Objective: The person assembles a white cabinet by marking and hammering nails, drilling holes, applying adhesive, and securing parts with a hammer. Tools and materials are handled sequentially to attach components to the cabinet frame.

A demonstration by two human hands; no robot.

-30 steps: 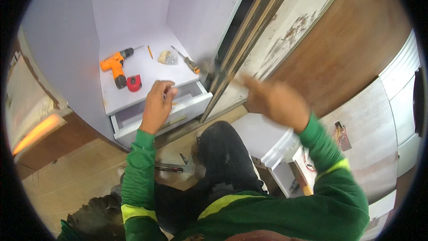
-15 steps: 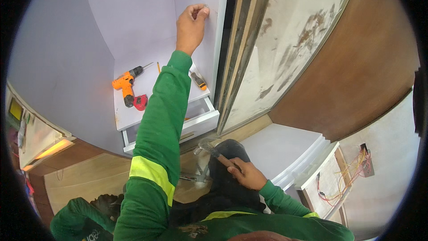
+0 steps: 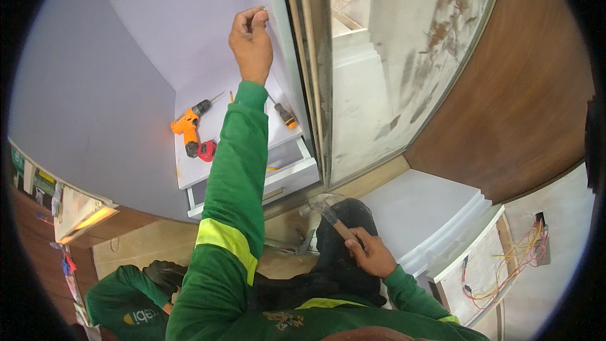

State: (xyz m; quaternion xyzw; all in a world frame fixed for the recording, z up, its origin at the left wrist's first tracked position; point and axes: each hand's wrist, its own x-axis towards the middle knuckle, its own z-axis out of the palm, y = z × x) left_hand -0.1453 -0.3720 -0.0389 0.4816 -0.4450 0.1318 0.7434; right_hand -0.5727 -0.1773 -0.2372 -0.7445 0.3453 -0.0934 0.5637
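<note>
My left hand is raised at the lilac inner side wall of a cabinet. Its thumb and fingertips pinch a tiny pale thing at the wall, too small to name. In my right hand, low over my dark-trousered knee, is a claw hammer with a wooden handle, its metal head pointing up and left. Below my left hand, an orange cordless drill, a red tape measure and a screwdriver lie on the white shelf.
Under the shelf a white drawer stands pulled out. White panels are stacked at right, near a board with loose wires. A smudged mirror panel adjoins the cabinet. Another person in a green sleeve is at lower left.
The view has shifted, so the cabinet and tools appear elsewhere in the picture. My left hand still pinches by the wall, and the hammer stays in my right hand.
</note>
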